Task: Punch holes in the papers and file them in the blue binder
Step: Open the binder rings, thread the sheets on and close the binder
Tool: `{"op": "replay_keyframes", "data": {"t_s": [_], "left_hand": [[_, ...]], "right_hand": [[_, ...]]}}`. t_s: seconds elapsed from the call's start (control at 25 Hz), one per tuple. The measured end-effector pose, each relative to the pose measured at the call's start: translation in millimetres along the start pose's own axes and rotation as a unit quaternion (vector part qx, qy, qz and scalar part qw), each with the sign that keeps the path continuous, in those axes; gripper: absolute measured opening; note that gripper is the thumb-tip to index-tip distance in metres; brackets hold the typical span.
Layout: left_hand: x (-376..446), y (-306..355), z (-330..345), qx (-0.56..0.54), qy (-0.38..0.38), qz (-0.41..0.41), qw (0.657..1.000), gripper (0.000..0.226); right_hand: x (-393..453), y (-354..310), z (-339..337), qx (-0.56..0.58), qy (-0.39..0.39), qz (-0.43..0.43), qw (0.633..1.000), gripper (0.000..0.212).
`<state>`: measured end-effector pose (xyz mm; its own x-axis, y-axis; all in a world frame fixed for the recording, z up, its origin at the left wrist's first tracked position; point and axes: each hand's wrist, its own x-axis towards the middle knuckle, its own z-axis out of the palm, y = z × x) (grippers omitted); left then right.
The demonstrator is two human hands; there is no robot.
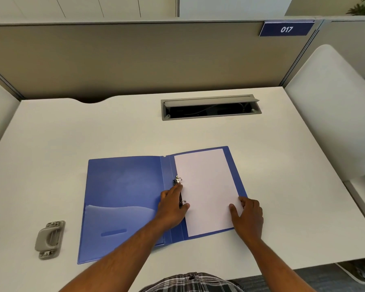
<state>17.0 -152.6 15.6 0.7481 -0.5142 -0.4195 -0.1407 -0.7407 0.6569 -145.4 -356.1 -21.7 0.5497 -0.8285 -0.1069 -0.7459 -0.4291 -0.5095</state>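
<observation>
While the binder lies open: the blue binder (124, 194) is flat on the counter (93, 131), papers (207, 190) on its right half.
Left grip (173, 205): fingers straight, pressing at the ring clip (178, 180).
Right grip (248, 216): fingers relaxed, resting on the sheets' lower right edge.
Handling: thin, floppy, slippery sheets; I'd hold them by the edges.
Hole punch (49, 239): idle, well left.

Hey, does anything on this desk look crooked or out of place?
Only slightly: the open blue binder and its paper lie skewed to the desk edge. Nothing looks spilled or damaged.
</observation>
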Motion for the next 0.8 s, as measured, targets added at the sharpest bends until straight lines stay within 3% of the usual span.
{"op": "replay_keyframes", "data": {"t_s": [0.24,0.36,0.56,0.68,0.8], "left_hand": [[-2.0,-7.4,-4.9,-0.016,0.041,0.030,0.999,0.059],[8.2,-10.9,-21.3,-0.008,0.102,0.007,0.995,0.049],[33.5,-6.6,-39.7,0.108,0.006,0.009,0.994,0.057],[39.8,-2.8,-38.5,0.125,-0.015,-0.011,0.992,0.052],[45.7,-1.4,-41.6,0.064,0.012,-0.037,0.997,0.038]], "right_hand": [[-2.4,-14.0,-0.8,0.051,0.046,0.029,0.997,0.039],[-17.5,-39.3,5.6,0.098,0.014,-0.094,0.991,0.027],[-39.2,-86.7,38.7,-0.014,-0.119,-0.313,0.942,0.033],[-40.2,-101.3,51.9,-0.059,-0.156,-0.342,0.925,0.038],[-38.1,-104.8,57.1,-0.063,-0.162,-0.336,0.926,0.037]]}}
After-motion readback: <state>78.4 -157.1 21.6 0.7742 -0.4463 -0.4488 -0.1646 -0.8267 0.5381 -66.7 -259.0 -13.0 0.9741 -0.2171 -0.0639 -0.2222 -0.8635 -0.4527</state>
